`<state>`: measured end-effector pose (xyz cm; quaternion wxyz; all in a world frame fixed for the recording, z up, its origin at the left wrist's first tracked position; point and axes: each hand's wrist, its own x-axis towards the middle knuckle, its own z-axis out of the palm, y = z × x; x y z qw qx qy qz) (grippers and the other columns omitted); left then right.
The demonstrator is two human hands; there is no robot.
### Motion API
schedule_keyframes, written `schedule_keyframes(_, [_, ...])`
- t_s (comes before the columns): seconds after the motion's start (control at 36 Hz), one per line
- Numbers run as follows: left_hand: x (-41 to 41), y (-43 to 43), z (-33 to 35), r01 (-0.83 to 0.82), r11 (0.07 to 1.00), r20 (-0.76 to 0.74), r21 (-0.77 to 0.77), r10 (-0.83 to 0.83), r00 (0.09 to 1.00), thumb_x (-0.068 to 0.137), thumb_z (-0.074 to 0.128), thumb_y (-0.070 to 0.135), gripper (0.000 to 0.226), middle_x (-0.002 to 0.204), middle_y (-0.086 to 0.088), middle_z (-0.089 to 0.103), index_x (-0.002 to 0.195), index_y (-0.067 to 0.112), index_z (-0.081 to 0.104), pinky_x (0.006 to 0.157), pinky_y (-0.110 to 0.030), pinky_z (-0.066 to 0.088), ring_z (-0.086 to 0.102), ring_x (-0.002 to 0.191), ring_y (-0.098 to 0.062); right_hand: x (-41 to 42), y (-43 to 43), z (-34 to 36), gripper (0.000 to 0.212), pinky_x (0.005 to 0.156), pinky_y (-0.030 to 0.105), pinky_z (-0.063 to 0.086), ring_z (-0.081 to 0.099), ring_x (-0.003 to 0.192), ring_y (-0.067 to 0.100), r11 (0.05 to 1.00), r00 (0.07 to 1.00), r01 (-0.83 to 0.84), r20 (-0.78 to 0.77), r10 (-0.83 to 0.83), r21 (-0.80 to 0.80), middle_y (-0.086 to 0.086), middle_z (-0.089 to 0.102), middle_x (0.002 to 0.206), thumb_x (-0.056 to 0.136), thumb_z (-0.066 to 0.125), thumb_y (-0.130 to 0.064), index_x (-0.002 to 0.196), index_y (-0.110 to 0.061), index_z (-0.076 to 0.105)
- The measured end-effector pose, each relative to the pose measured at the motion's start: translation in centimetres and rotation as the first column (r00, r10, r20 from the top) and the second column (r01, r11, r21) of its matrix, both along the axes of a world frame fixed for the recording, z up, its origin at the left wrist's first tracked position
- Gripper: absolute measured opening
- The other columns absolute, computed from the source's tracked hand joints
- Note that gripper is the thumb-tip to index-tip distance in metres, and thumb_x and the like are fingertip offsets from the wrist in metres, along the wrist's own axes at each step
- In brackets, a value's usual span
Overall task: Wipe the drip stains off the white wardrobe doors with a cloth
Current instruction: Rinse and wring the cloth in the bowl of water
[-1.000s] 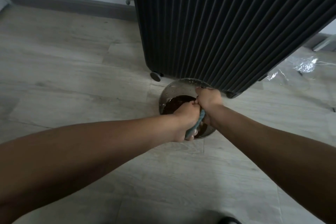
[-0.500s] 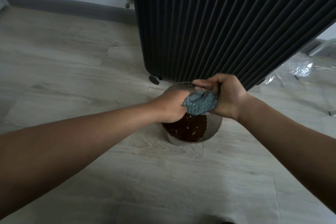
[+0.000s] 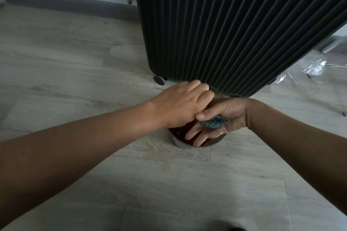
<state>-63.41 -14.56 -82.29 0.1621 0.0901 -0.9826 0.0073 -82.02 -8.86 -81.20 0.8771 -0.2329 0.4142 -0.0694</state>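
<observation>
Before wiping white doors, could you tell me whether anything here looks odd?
Yes: the metal bowl on the floor holds dark brown liquid, murky for rinsing the blue cloth held above it in the right hand. Crumpled clear plastic also litters the floor at right.

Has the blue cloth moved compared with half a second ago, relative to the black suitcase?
Yes. The cloth has shifted downward in the view, away from the bottom edge of the suitcase, and now lies bunched in the right hand over the bowl.

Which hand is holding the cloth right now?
The right hand, palm up over the bowl, its thumb pinning the blue cloth. The left hand lies knuckles-up across it; whether it grips the cloth too is hidden.
</observation>
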Motion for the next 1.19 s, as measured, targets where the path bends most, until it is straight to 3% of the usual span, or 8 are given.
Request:
schedule_keyframes(0.22, [0.0, -0.6, 0.4, 0.009, 1.0, -0.083, 0.011, -0.008, 0.997, 0.096, 0.052, 0.005, 0.015, 0.082, -0.013, 0.062, 0.102, -0.001, 0.065, 0.058, -0.03, 0.042, 0.056, 0.072, -0.024, -0.6, -1.2, -0.2, 0.073, 0.048, 0.014, 0.053, 0.069, 0.072, 0.014, 0.999, 0.985, 0.005, -0.173, -0.013, -0.047, 0.023, 0.071, 0.109, 0.065, 0.095, -0.028, 0.124, 0.002, 0.063])
schedule_keyframes(0.36, [-1.1, -0.6, 0.5, 0.014, 0.998, -0.029, -0.059, -0.016, 0.999, 0.093, 0.055, 0.003, 0.017, 0.076, -0.008, 0.055, 0.079, 0.004, 0.064, 0.057, -0.028, 0.036, 0.052, 0.069, -0.021, -1.0, -1.6, -0.8, 0.029, 0.068, 0.023, 0.061, 0.073, 0.102, 0.03, 0.998, 1.0, -0.004, -0.025, 0.003, -0.067, 0.029, 0.065, 0.124, 0.096, 0.052, -0.001, 0.123, 0.008, 0.06])
schedule_keyframes(0.47, [-1.0, -0.2, 0.2, -0.076, 0.988, 0.066, -0.135, 0.086, 0.994, 0.082, 0.072, 0.01, 0.006, 0.073, -0.008, 0.059, 0.082, 0.005, 0.069, 0.052, -0.032, 0.045, 0.059, 0.064, -0.022, -1.0, -2.0, -0.7, 0.018, 0.037, 0.011, 0.04, 0.053, 0.045, 0.004, 0.998, 0.994, 0.035, -0.105, -0.041, -0.057, 0.007, 0.062, 0.071, 0.098, 0.052, -0.002, 0.105, 0.003, 0.068])
schedule_keyframes(0.58, [-0.3, -0.4, -0.5, -0.243, 0.942, 0.08, -0.234, 0.267, 0.96, 0.099, 0.042, 0.019, 0.037, 0.08, -0.008, 0.06, 0.126, 0.009, 0.066, 0.053, -0.034, 0.037, 0.061, 0.067, -0.023, -0.1, -2.2, -0.2, 0.019, 0.033, 0.015, 0.017, 0.031, 0.035, 0.002, 0.995, 0.979, -0.013, -0.204, -0.008, -0.098, -0.006, 0.037, 0.05, 0.089, 0.063, -0.019, 0.072, -0.01, 0.061])
schedule_keyframes(0.64, [0.1, -0.4, -0.9, -0.258, 0.936, 0.17, -0.24, 0.302, 0.938, 0.099, 0.048, 0.028, 0.063, 0.091, -0.009, 0.059, 0.159, 0.021, 0.03, 0.056, -0.034, 0.041, 0.06, 0.076, -0.024, 0.6, -2.1, -0.1, 0.032, 0.038, 0.019, 0.013, 0.028, 0.036, 0.005, 0.983, 0.959, -0.1, -0.277, 0.055, -0.153, -0.005, 0.035, 0.049, 0.086, 0.068, -0.021, 0.06, -0.017, 0.048])
schedule_keyframes(0.75, [0.3, 0.0, -1.2, -0.265, 0.947, 0.136, -0.183, 0.291, 0.947, 0.091, 0.064, 0.034, 0.077, 0.095, -0.01, 0.064, 0.159, 0.019, 0.033, 0.051, -0.032, 0.039, 0.064, 0.079, -0.024, 1.5, -2.2, 0.5, 0.04, 0.04, 0.021, 0.013, 0.026, 0.039, 0.008, 0.959, 0.91, -0.195, -0.404, 0.099, -0.204, -0.004, 0.032, 0.05, 0.09, 0.065, -0.012, 0.055, -0.021, 0.049])
schedule_keyframes(0.86, [-0.2, 0.0, -1.1, -0.228, 0.969, 0.113, -0.1, 0.239, 0.964, 0.08, 0.079, 0.029, 0.029, 0.082, -0.007, 0.069, 0.101, 0.01, 0.072, 0.05, -0.028, 0.032, 0.069, 0.073, -0.026, 2.9, -1.6, 0.3, 0.045, 0.041, 0.019, 0.015, 0.022, 0.039, 0.01, 0.934, 0.8, -0.248, -0.597, 0.047, -0.258, -0.002, 0.03, 0.048, 0.088, 0.064, -0.006, 0.05, -0.022, 0.044])
schedule_keyframes(1.19, [-1.5, 0.9, -0.6, -0.439, 0.885, 0.472, 0.158, 0.322, 0.82, 0.095, 0.054, 0.014, 0.017, 0.069, 0.005, 0.033, 0.083, 0.02, 0.045, 0.065, -0.036, 0.038, 0.049, 0.074, -0.021, 5.1, 0.9, -2.0, 0.013, 0.067, 0.033, 0.05, 0.06, 0.079, 0.021, 0.712, 0.29, -0.566, -0.908, -0.301, -0.417, 0.0, 0.06, 0.082, 0.086, 0.056, -0.027, 0.074, -0.024, 0.054])
